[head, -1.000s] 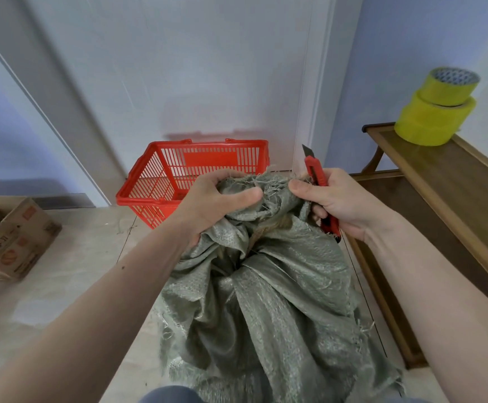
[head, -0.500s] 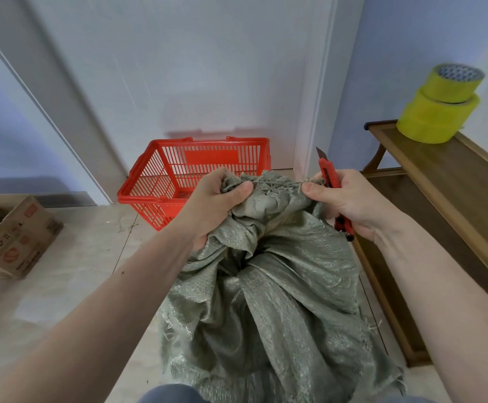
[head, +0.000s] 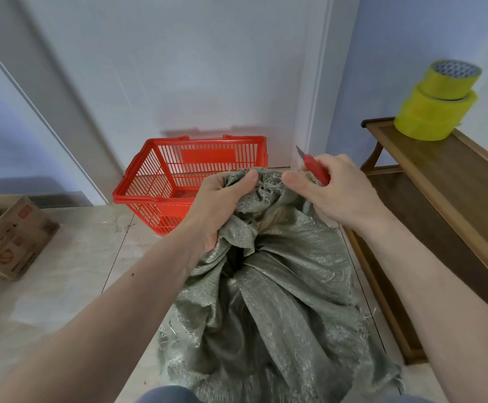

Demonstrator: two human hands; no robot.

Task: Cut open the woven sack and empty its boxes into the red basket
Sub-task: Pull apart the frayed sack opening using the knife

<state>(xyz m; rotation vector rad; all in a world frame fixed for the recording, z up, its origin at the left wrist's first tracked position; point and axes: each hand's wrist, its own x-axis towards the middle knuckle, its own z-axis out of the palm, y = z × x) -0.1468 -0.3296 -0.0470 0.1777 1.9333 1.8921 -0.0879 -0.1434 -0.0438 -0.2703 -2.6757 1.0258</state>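
Note:
A grey-green woven sack stands on the floor in front of me, its frayed mouth bunched at the top. My left hand grips the left side of that bunched mouth. My right hand holds a red utility knife, blade out and pointing up and away, while its thumb presses the sack's right edge. A dark gap shows in the folds below my hands. The boxes inside are hidden. The red basket sits on the floor just beyond the sack, against the white door.
A wooden bench runs along the right, close to the sack, with two yellow tape rolls stacked on it. A cardboard box lies on the tiled floor at the left. White door and wall stand behind the basket.
My hands have drawn closer together at the sack's mouth. The knife has tilted so its blade points up-left, with less of the red handle showing below my fist.

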